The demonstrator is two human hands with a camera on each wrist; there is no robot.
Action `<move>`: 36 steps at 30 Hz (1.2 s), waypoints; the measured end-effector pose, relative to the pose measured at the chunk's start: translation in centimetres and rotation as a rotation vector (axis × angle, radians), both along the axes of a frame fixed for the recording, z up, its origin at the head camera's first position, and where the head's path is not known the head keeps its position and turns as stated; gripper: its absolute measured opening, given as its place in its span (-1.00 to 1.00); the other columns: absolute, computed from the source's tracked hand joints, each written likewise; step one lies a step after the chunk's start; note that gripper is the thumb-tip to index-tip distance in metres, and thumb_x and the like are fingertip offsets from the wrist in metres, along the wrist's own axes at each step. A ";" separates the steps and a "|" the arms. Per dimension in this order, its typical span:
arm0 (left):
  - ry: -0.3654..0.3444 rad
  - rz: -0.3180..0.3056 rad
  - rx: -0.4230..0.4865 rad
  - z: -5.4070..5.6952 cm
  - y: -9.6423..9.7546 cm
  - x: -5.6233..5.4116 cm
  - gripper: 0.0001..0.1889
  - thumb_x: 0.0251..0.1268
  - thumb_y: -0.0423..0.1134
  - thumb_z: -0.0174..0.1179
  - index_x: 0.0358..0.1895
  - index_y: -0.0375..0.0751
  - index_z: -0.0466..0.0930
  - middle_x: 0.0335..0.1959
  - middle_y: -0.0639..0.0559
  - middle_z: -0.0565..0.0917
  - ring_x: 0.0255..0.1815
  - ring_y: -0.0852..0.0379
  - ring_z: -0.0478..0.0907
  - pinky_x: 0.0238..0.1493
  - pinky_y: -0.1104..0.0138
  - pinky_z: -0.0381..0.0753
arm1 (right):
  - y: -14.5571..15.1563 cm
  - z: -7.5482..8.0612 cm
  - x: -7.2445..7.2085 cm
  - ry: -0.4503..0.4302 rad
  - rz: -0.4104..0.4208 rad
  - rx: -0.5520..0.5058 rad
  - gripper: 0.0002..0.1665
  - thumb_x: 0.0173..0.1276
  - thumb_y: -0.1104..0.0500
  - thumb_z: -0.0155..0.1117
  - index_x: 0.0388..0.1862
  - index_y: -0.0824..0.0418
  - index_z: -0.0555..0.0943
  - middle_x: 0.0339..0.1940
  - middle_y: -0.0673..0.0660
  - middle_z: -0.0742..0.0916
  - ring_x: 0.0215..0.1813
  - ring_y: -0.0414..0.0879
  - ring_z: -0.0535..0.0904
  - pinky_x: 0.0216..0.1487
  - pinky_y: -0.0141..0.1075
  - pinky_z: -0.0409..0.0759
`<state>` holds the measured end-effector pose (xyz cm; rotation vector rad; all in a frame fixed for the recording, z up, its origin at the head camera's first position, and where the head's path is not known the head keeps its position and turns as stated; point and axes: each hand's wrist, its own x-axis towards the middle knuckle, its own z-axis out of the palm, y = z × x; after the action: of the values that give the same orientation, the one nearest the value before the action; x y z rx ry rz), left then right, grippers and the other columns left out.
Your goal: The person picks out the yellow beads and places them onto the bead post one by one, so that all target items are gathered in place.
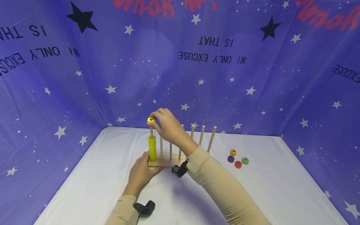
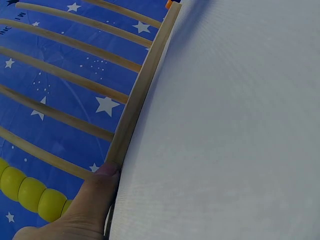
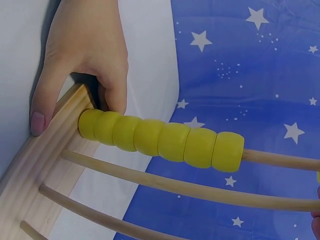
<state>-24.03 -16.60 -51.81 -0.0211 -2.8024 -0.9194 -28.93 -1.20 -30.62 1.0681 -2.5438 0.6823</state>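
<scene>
My right hand [image 1: 170,126] pinches a yellow bead [image 1: 148,120] between thumb and fingers at the top of the leftmost peg [image 1: 151,132]. Lower on that peg sits a stack of several yellow beads [image 1: 152,148], resting on the wooden base [image 1: 166,162]. My left hand [image 1: 140,172] grips the base's left end. In the right wrist view its thumb [image 3: 39,120] lies along one long edge, with fingers round the far side. Only the fingertips [image 3: 316,222] of my right hand show there, at the right border.
Several bare wooden pegs [image 1: 202,135] rise from the base to the right of the yellow stack. Right of the rack, on the white tablecloth [image 1: 261,187], lie loose beads: orange [image 1: 233,152], purple [image 1: 231,159], red [image 1: 238,164] and green [image 1: 245,161]. A starry blue-purple cloth [image 1: 157,78] hangs behind.
</scene>
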 end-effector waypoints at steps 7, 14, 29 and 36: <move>-0.006 -0.002 -0.001 0.0 -0.1 -0.1 0.03 -0.05 0.46 0.33 0.48 0.03 0.25 0.49 -0.23 0.34 0.41 -0.34 0.38 0.29 -0.24 0.43 | -0.1 0.1 0.1 0.010 0.002 0.007 -0.64 0.49 -0.08 0.15 0.04 0.12 0.64 -0.11 -0.05 0.65 -0.03 -0.16 0.46 0.00 -0.36 0.54; -0.007 0.002 -0.002 0.0 -0.1 -0.1 0.01 -0.06 0.45 0.35 0.47 0.06 0.26 0.47 -0.18 0.39 0.39 -0.31 0.41 0.26 -0.23 0.46 | -0.2 0.1 0.1 0.026 0.013 -0.002 -0.67 0.49 -0.05 0.16 0.03 0.12 0.65 -0.11 -0.04 0.66 -0.03 -0.16 0.48 0.00 -0.36 0.54; -0.001 -0.005 -0.001 -0.1 -0.1 -0.1 0.03 -0.03 0.44 0.34 0.49 0.01 0.24 0.49 -0.22 0.35 0.42 -0.34 0.36 0.31 -0.23 0.42 | 0.0 -0.3 -0.1 0.033 0.032 -0.024 -0.70 0.50 -0.01 0.16 0.00 0.13 0.68 -0.13 -0.03 0.67 -0.06 -0.16 0.47 -0.04 -0.37 0.54; -0.005 -0.005 0.008 0.0 0.0 0.0 0.02 -0.04 0.42 0.35 0.49 0.00 0.25 0.49 -0.20 0.36 0.46 -0.31 0.32 0.35 -0.22 0.39 | 0.0 -0.3 0.0 0.026 0.037 -0.030 -0.72 0.51 0.03 0.16 0.02 0.14 0.67 -0.09 -0.02 0.67 -0.03 -0.15 0.48 -0.01 -0.36 0.55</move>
<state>-24.02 -16.65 -51.80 -0.0249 -2.8050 -0.9329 -28.96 -1.22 -30.96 1.1095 -2.4894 0.7096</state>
